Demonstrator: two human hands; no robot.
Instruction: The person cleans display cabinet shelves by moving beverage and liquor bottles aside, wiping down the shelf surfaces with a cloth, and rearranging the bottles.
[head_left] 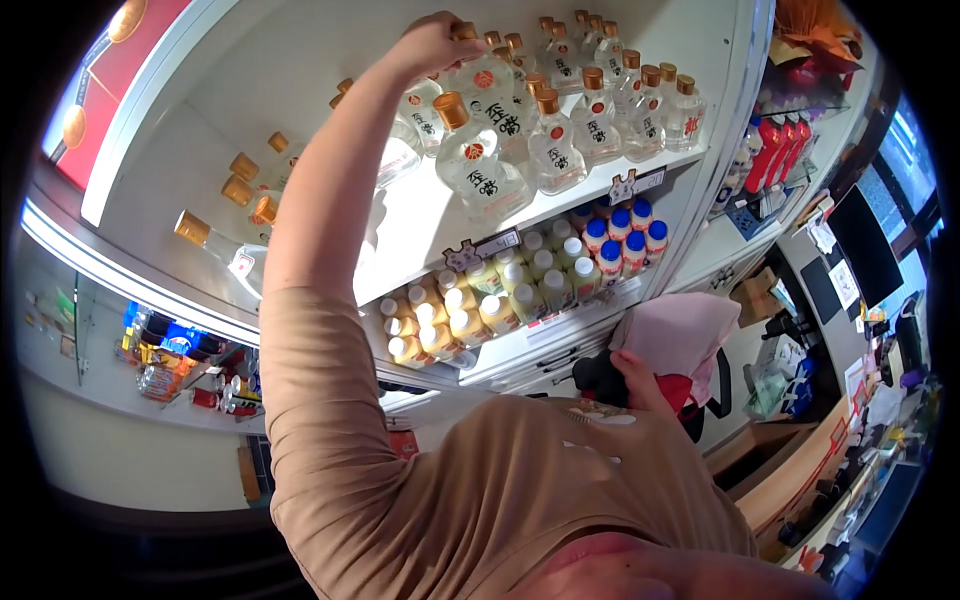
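My left hand reaches up to the top shelf, its fingers closed around the gold-capped neck of a clear liquor bottle with a red emblem and black characters. In front of it stands another clear bottle, and several smaller ones stand to its right. More gold-capped bottles are left of my forearm. Low at my right side, my right hand appears closed against a black cloth-like item. A pink-covered chair is beside it, and the fingertips are partly hidden.
The lower shelf holds rows of white-capped drink bottles and blue-capped bottles. Price tags line the upper shelf edge. At far right are a cluttered desk and a dark monitor; cans and packets sit on the left shelf.
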